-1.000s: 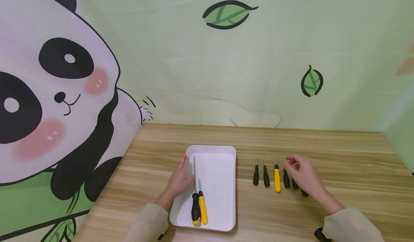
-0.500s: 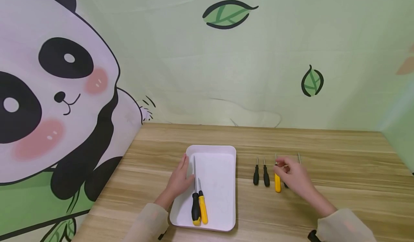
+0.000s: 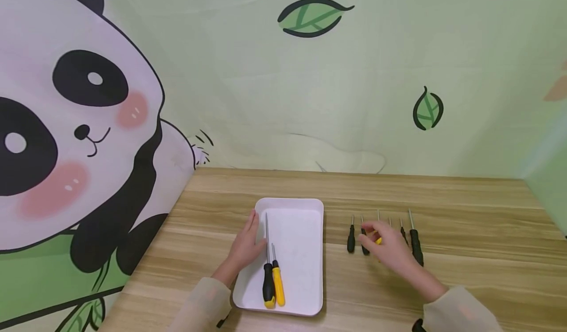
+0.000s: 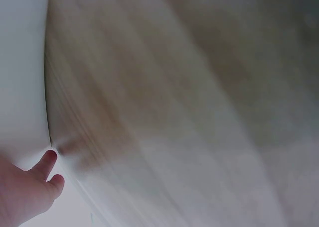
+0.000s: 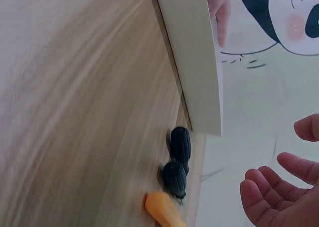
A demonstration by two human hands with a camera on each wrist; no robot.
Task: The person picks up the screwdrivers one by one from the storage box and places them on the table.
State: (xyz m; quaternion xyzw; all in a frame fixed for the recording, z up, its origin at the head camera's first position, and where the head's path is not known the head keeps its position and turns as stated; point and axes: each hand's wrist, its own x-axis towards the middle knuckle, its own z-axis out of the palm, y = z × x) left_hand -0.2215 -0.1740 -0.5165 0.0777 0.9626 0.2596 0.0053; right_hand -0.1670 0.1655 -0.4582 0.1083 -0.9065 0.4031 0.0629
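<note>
My left hand (image 3: 244, 247) rests on the left rim of a white tray (image 3: 303, 253), its fingers straight along the edge and the thumb over the inside. In the tray lie a black-handled screwdriver with a yellow end (image 3: 268, 285) and a yellow-handled screwdriver (image 3: 278, 287). My right hand (image 3: 391, 248) hovers over a row of screwdrivers with loosely bent fingers and nothing between them. Under it, a yellow-handled screwdriver (image 5: 162, 207) is partly hidden in the head view. Left of the hand lie two small black screwdrivers, one at the end (image 3: 351, 241); a larger black screwdriver (image 3: 416, 246) lies to its right.
The wooden table (image 3: 478, 233) meets a green printed backdrop (image 3: 376, 76) at the rear. A painted panda (image 3: 102, 140) covers the left side. The tray's raised wall (image 5: 194, 62) stands left of the screwdriver row.
My right hand has moved left along the row, uncovering the larger black screwdriver and now covering part of the yellow one. The left hand and tray stay in place.
</note>
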